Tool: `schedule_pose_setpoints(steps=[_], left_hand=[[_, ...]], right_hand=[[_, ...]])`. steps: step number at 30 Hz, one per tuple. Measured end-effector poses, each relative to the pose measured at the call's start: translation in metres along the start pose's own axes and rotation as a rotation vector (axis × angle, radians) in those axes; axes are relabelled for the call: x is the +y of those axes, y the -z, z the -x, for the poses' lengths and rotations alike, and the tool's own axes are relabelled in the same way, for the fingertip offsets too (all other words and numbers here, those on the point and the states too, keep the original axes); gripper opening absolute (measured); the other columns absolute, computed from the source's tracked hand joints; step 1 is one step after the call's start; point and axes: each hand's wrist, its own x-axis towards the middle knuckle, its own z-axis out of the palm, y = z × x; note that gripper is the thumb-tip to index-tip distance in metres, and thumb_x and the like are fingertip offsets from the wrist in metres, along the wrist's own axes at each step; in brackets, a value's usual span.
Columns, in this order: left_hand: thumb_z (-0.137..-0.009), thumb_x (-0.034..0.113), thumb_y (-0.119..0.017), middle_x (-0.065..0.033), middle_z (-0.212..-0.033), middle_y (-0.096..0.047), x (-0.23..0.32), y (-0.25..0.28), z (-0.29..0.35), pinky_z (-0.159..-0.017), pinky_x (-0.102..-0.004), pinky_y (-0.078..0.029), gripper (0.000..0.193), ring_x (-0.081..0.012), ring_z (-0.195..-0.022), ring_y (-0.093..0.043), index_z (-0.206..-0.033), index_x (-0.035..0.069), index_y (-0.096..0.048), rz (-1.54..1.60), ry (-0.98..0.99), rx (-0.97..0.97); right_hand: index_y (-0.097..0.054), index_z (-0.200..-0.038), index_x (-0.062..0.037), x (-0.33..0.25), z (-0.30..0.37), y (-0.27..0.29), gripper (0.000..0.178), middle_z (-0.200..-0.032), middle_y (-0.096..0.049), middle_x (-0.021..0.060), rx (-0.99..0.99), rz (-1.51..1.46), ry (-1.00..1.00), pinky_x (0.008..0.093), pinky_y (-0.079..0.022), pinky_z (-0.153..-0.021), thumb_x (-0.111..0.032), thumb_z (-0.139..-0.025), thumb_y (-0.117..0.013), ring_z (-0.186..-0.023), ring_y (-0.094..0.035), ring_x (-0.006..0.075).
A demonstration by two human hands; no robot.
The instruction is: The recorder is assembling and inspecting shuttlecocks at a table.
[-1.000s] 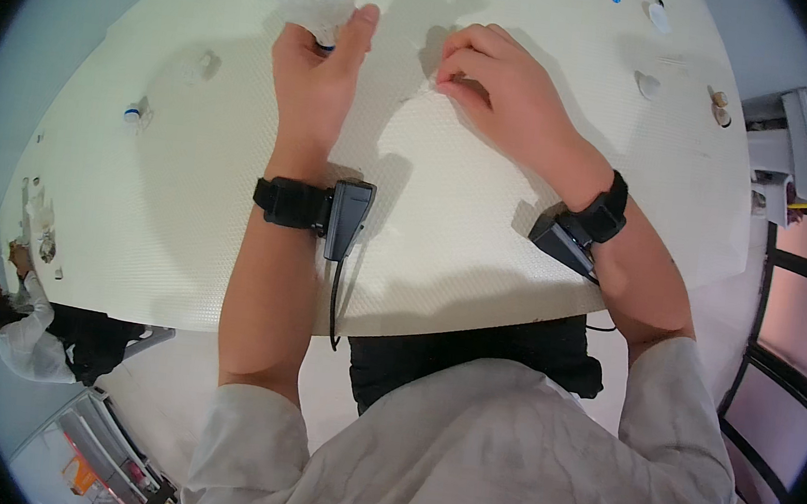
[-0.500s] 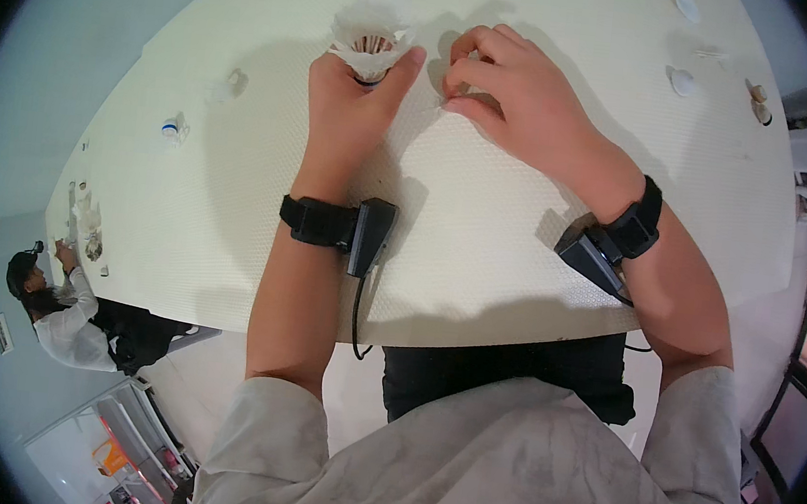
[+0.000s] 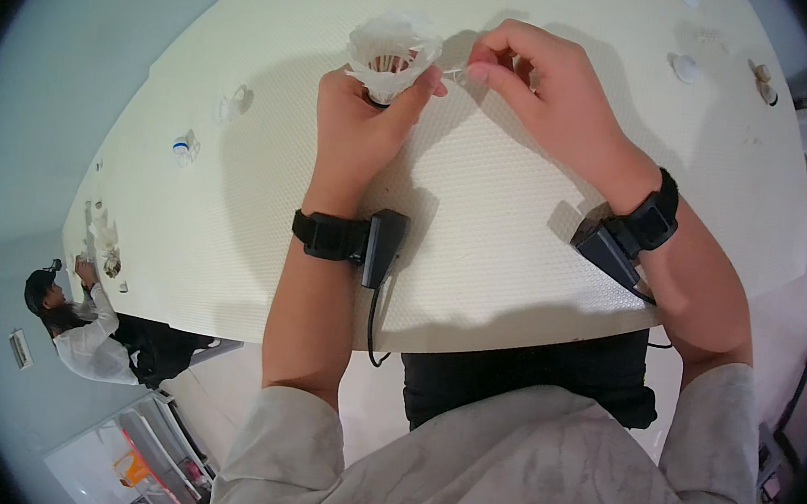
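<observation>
Since half a second ago both hands have lifted slightly and the white shuttlecock (image 3: 392,52) now shows its open feather skirt toward the camera. The left hand (image 3: 362,127) has its fingers closed round the shuttlecock's lower part, above the pale counter (image 3: 484,221); its long axis points roughly up toward the viewer. The right hand (image 3: 553,106), just right of it, pinches something thin and pale at the skirt's rim, fingertips nearly shut. The cork end is hidden inside the left palm, and what the right fingers pinch is too small to identify
</observation>
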Motion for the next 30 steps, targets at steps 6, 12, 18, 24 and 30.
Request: schedule_pose_setpoints(steps=[6, 12, 18, 24, 30], left_hand=[[-0.090, 0.011, -0.069, -0.0029, -0.074, -0.068, 0.008, -0.003, 0.001, -0.053, -0.0230, -0.041, 0.011, -0.0068, -0.060, -0.054, -0.087, 0.000, -0.069, 0.022, 0.020, 0.088], [-0.084, 0.005, -0.071, -0.0033, -0.080, -0.068, -0.007, -0.007, 0.001, -0.062, -0.0239, -0.048, 0.011, -0.0101, -0.069, -0.061, -0.094, 0.000, -0.069, -0.051, -0.181, 0.174], [-0.076, 0.002, -0.071, -0.0049, -0.078, -0.065, 0.001, -0.005, 0.000, -0.062, -0.0255, -0.046, 0.020, -0.0129, -0.067, -0.058, -0.096, 0.003, -0.068, -0.285, -0.386, 0.157], [-0.073, 0.002, -0.072, -0.0062, -0.080, -0.065, 0.002, -0.006, 0.001, -0.063, -0.0256, -0.046, 0.022, -0.0147, -0.068, -0.058, -0.095, 0.002, -0.067, -0.251, -0.348, 0.071], [-0.070, 0.000, -0.071, -0.0055, -0.080, -0.065, 0.000, -0.005, 0.000, -0.062, -0.0252, -0.045, 0.026, -0.0144, -0.067, -0.056, -0.096, 0.002, -0.067, -0.265, -0.393, 0.015]], right_hand=[[-0.070, -0.102, -0.0062, 0.001, 0.000, -0.005, 0.018, -0.078, -0.067, 0.0027, 0.075, -0.114, -0.029, 0.0256, -0.043, -0.059, -0.020, -0.092, -0.069, -0.063, -0.052, 0.0112], [-0.074, -0.100, -0.0068, 0.010, 0.002, 0.001, 0.018, -0.082, -0.070, -0.0007, 0.231, -0.214, 0.010, 0.0213, -0.042, -0.058, -0.022, -0.091, -0.072, -0.064, -0.052, 0.0054], [-0.077, -0.098, -0.0072, -0.002, 0.009, 0.013, 0.016, -0.077, -0.069, -0.0025, 0.245, -0.287, -0.106, 0.0188, -0.040, -0.055, -0.020, -0.088, -0.075, -0.062, -0.050, 0.0027], [-0.076, -0.095, -0.0072, -0.009, 0.009, 0.016, 0.014, -0.073, -0.068, -0.0014, 0.186, -0.033, 0.047, 0.0204, -0.040, -0.053, -0.018, -0.086, -0.077, -0.060, -0.050, 0.0052], [-0.074, -0.090, -0.0041, -0.014, 0.010, 0.016, 0.005, -0.079, -0.068, 0.0009, 0.142, 0.062, 0.163, 0.0203, -0.038, -0.052, -0.006, -0.086, -0.074, -0.062, -0.052, 0.0053]])
